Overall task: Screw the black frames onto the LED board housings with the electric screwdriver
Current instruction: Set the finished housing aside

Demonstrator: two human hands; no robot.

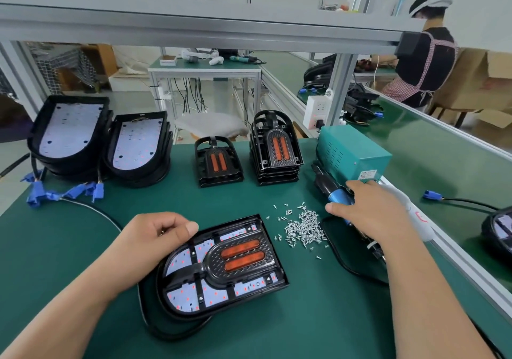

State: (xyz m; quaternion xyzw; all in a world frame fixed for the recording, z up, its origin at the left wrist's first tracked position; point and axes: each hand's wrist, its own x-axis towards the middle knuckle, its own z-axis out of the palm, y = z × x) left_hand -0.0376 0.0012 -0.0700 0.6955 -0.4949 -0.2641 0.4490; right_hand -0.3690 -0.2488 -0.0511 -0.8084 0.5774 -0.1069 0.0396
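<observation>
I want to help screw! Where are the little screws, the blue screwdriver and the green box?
screws [303, 227], head view, middle of the loose pile
electric screwdriver [336, 196], head view, its blue grip
green box [346, 142], head view, its top face

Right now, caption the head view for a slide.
Left hand holds the housing; right hand grips the screwdriver beside screws.

A black frame [212, 265] with two orange strips sits in a housing [166, 307] at the table's [277, 331] front. Spare frames [277, 148] are stacked at the back, with open housings [69, 128] to their left. The right hand [368, 209] grips the blue-and-black electric screwdriver [336, 195] beside loose screws [304, 225].
</observation>
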